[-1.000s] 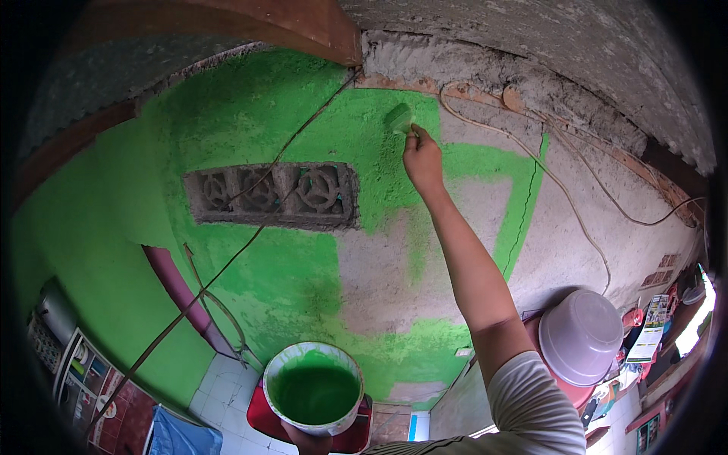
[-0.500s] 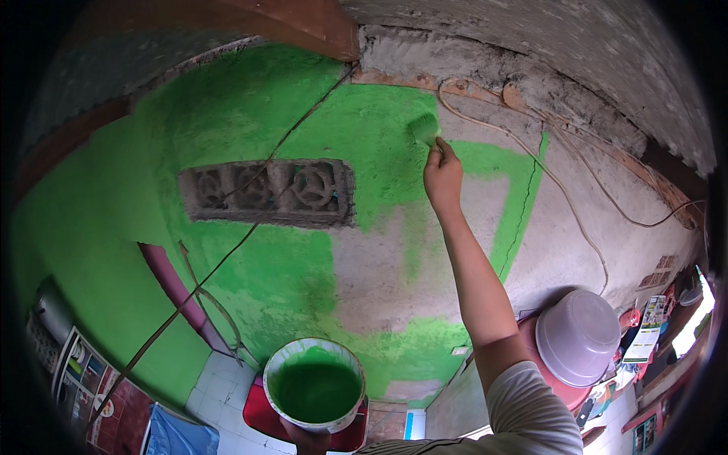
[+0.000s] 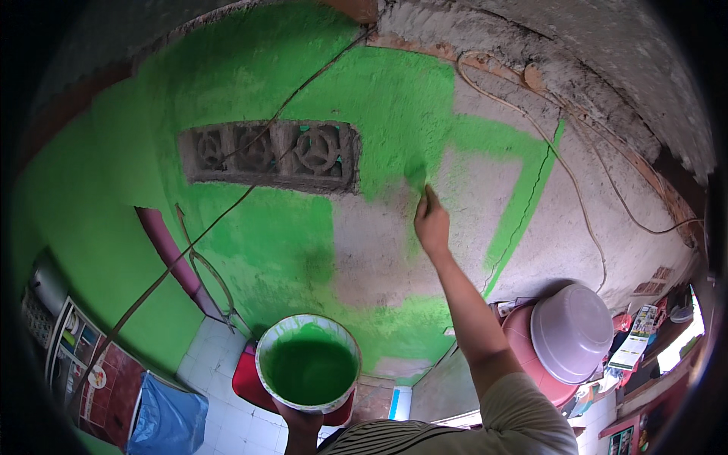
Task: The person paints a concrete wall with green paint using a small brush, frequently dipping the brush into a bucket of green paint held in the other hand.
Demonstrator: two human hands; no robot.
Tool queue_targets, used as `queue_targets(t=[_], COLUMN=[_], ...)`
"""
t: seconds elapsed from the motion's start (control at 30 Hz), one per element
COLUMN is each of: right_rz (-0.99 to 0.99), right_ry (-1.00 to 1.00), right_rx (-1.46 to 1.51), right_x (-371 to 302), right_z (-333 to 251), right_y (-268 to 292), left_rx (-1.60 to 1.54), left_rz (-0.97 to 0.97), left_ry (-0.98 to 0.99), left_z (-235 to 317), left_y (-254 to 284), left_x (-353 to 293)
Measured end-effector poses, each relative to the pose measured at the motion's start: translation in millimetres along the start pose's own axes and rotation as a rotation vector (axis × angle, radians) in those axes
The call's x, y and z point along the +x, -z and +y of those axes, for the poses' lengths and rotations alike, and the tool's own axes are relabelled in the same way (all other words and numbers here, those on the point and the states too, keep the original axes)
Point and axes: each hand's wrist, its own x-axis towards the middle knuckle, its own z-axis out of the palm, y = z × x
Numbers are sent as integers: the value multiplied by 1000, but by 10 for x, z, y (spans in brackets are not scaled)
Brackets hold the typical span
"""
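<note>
My right hand [image 3: 431, 221] is closed round the handle of a paintbrush [image 3: 416, 176], its green-wet bristles against the wall. Fresh green paint covers the wall [image 3: 387, 98] above and left of the brush, while bare greyish plaster [image 3: 375, 250] shows below it and to the right. Low in the view, my left hand [image 3: 299, 418] grips a white bucket [image 3: 267, 379] from underneath at its near side. Green paint [image 3: 311, 371] fills part of the bucket, and most of the left fingers are hidden under it.
A decorative vent block [image 3: 269, 155] is set in the wall. A dark cable [image 3: 178, 277] crosses diagonally in front; a pale cable [image 3: 561, 182] hangs at right. Upturned lilac basin [image 3: 572, 334] sits lower right. A red container [image 3: 249, 383] stands behind the bucket; a blue plastic bag [image 3: 168, 417] lies lower left.
My right hand has moved the brush down and slightly left along the wall, leaving green above. The view has tilted a little; my left hand still holds the bucket.
</note>
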Motion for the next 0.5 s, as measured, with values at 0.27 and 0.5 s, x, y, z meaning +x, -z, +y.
queue_targets(t=[0.27,0.5], right_rz=[-168,-135], right_ry=[-37,-44], right_rx=[98,104], right_x=[-318,-234], right_z=[-162,74], right_y=[46,5], left_rx=[-10,14], left_rz=[18,94], left_ry=[48,17], left_z=[37,-50], left_y=[-115,-314], left_x=[-133,-164])
